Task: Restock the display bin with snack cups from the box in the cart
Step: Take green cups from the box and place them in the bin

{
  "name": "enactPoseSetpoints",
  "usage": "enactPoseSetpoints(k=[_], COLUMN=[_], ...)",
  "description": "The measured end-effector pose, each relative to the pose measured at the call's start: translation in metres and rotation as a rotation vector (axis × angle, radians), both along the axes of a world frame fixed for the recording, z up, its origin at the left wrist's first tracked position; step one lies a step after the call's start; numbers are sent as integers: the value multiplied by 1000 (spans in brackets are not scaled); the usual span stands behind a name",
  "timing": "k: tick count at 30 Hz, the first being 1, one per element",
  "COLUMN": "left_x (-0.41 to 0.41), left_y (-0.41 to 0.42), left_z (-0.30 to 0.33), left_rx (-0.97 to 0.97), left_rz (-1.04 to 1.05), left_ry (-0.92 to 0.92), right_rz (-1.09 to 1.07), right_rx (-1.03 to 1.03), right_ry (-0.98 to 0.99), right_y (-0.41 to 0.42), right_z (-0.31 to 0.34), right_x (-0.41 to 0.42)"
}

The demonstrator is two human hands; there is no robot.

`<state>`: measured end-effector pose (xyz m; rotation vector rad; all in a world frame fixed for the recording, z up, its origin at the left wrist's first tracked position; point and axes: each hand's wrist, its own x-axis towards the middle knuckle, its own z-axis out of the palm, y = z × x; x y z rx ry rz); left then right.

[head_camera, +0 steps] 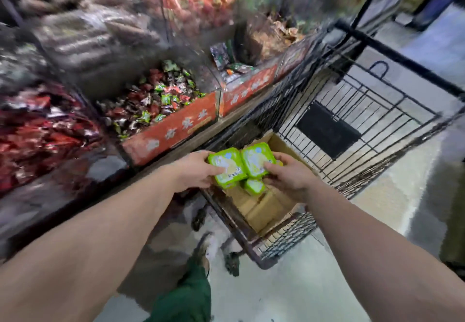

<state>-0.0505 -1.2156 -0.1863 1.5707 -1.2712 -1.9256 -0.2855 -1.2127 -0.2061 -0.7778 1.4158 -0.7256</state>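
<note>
Three green snack cups point(227, 168) — one box point(264, 206), one cart point(352, 110) — two hands point(193, 173).

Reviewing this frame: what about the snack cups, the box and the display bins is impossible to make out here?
- Head view: printing on the snack cups is too small and soft to read.
- How many cups are held: the left hand and right hand cover those underneath.
- The box contents: hidden beneath cups and hands.
- Upper display bins: motion blur smears their goods.
- Which bin gets the cups: not shown.
</note>
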Motion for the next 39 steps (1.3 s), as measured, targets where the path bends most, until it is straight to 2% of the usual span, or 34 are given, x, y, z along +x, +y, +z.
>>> enactPoseSetpoints(k=[6,12,17,22,25,29,34,39], left_x=[110,245,374,521,593,659,682,684], left_y=[74,154,220,272,291,291,274,259], left_z=[57,92,99,97,92,93,85,71], left_rx=[-85,-183,-271,-271,-232,-176,-158,-106], left_rz=[196,473,712,832,922,959,928,927], left_ry=[108,171,100,31,-15,-24,9,41], right_rz=[229,500,690,798,789,627,471,523], right_rx=[-86,-203,-213,-158,-91,-85,-177,-258], right_ry=[-34,-52,-126,-199,-191,-85,167,333], right_y=[28,50,71,103,114,108,83,75], right_z=[79,142,151,133,115,89,50,21], right_x=[100,257,414,584,661,715,739,764])
